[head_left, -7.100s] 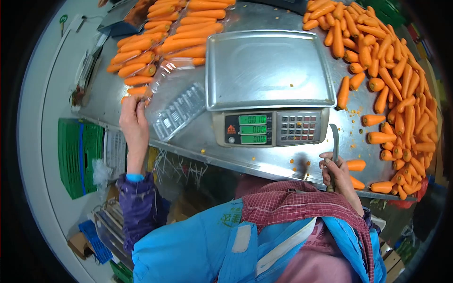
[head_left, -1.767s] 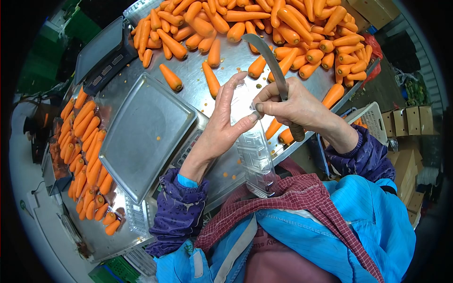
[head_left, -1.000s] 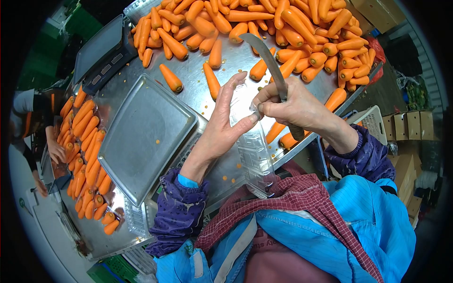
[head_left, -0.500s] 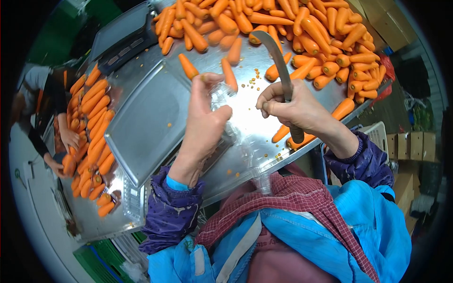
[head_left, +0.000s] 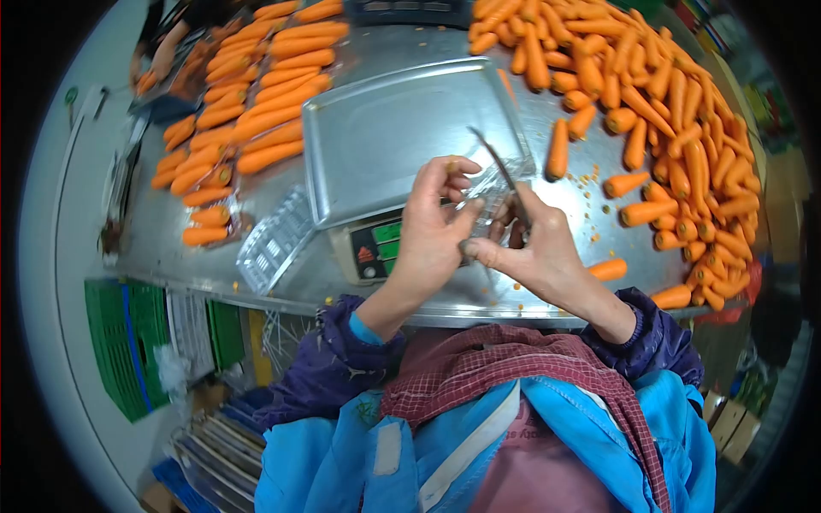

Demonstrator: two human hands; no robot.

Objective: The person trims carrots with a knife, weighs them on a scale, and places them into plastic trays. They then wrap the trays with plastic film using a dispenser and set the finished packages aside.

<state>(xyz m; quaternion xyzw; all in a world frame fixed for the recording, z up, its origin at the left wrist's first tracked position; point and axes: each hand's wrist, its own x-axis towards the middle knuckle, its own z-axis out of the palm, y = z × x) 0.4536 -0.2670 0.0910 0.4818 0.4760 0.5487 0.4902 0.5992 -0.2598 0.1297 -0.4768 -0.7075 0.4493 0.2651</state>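
Note:
My right hand (head_left: 540, 244) is closed around a curved knife (head_left: 499, 162), its thin blade pointing up and to the left. Crumpled clear plastic film (head_left: 487, 192) lies between my two hands, partly behind the fingers. My left hand (head_left: 434, 224) is closed on the film's left side, fingers curled and thumb close to my right thumb. Both hands are over the front edge of a scale's metal tray (head_left: 342, 184). Just left of my left hand, the scale's green display (head_left: 387, 242) shows.
Loose carrots (head_left: 676, 154) are heaped at the right of the metal table (head_left: 560, 201). Packed carrots (head_left: 274, 107) lie in rows at the left, near a clear plastic tray (head_left: 278, 239). Another person's arm (head_left: 167, 51) is at the far left. Green crates (head_left: 128, 342) stand below.
My view has swung left, bringing the scale in front of me. My hands have come together, the film now bunched between them. The knife has stayed in my right hand.

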